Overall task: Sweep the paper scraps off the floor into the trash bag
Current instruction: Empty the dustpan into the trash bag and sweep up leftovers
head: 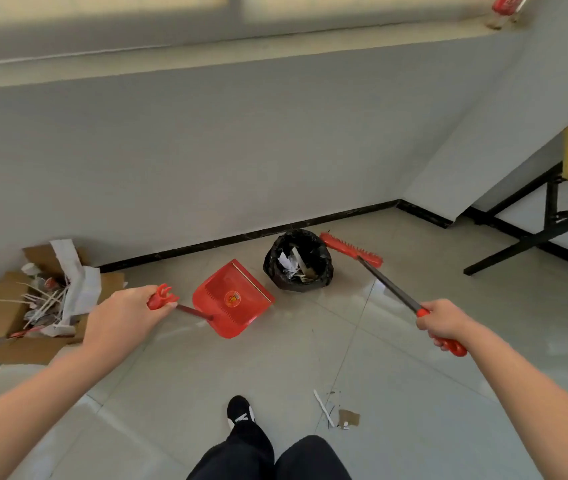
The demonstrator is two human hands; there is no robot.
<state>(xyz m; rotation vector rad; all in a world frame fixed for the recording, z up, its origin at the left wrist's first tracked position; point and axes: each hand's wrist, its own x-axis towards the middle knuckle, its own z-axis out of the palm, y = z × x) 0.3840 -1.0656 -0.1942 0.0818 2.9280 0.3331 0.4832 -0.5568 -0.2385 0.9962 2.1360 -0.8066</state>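
My left hand (126,311) grips the red top of the dustpan handle; the red dustpan (232,299) hangs ahead of it, just left of the black trash bag (298,261). The open bag stands near the wall and holds white paper scraps. My right hand (443,323) is closed on the red grip of the broom, whose dark shaft runs up to the red broom head (350,249) beside the bag's right rim. A few paper scraps (336,412), a white strip and a brown piece, lie on the tiled floor near my feet.
A cardboard box (29,306) full of paper and sticks sits against the wall at left. A black-legged wooden desk (559,202) stands at right. My shoe (239,410) and dark trouser legs are at the bottom centre.
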